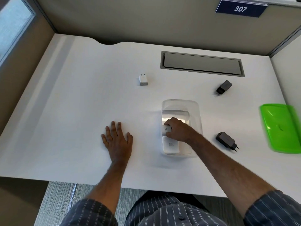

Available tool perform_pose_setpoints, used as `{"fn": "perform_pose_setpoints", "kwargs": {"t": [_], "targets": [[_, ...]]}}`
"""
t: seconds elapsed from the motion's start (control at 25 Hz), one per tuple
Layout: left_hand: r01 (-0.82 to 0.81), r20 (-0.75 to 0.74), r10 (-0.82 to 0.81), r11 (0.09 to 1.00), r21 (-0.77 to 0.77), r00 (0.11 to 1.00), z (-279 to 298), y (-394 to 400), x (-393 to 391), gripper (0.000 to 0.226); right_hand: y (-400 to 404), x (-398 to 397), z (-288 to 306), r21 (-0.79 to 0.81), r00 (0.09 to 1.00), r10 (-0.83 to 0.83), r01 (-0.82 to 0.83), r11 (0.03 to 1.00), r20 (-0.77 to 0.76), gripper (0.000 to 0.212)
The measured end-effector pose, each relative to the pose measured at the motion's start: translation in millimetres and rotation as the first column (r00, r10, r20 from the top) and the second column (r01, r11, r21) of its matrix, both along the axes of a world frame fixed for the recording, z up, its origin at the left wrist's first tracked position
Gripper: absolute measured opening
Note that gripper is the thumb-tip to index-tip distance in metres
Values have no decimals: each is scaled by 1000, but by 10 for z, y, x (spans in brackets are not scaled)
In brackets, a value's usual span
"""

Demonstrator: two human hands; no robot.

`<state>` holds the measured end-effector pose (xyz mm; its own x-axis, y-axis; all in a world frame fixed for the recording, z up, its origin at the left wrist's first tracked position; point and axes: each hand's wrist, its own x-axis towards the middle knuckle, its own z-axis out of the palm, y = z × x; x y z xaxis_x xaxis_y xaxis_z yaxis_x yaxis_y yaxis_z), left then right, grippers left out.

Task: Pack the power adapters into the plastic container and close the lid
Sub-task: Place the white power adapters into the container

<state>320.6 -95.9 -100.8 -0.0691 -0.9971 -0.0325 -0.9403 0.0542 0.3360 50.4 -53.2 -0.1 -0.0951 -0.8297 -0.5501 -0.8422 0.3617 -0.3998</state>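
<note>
A clear plastic container stands open in the middle of the white desk. My right hand reaches into it, closed on a white adapter. Another white adapter lies flat in the container's near end. My left hand rests flat on the desk to the container's left, fingers spread, holding nothing. Outside the container lie a small white adapter at the back, a black adapter at the back right and a second black adapter to the right. The green lid lies at the right edge.
A grey cable hatch is set into the desk behind the container. Partition walls close off the back and both sides of the desk. A sign reading 307 hangs at the upper right.
</note>
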Motion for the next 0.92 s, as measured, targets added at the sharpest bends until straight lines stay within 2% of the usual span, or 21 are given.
{"fn": "perform_pose_setpoints", "kwargs": {"t": [0.24,0.44,0.56,0.68,0.76,0.92], "targets": [[4,-1,-4,1000,2,1000,2,1,2,68,48,-94,27,65,994,1,-8,998,108,59],[3,5,-3,1000,12,1000,9,-4,-1,68,52,-188,48,54,996,26,-31,998,84,64],[-1,5,1,1000,17,1000,8,-5,-1,68,-12,-265,109,-99,992,-13,25,995,126,47],[3,14,-4,1000,21,1000,12,-2,-3,69,-133,-281,354,-312,986,-85,126,942,141,27],[2,15,-3,1000,24,1000,14,-3,-1,69,-237,-271,546,-361,982,-119,165,918,145,16],[5,15,-6,999,35,1000,20,1,-7,69,-519,-240,712,-421,975,-129,194,886,179,15]]}}
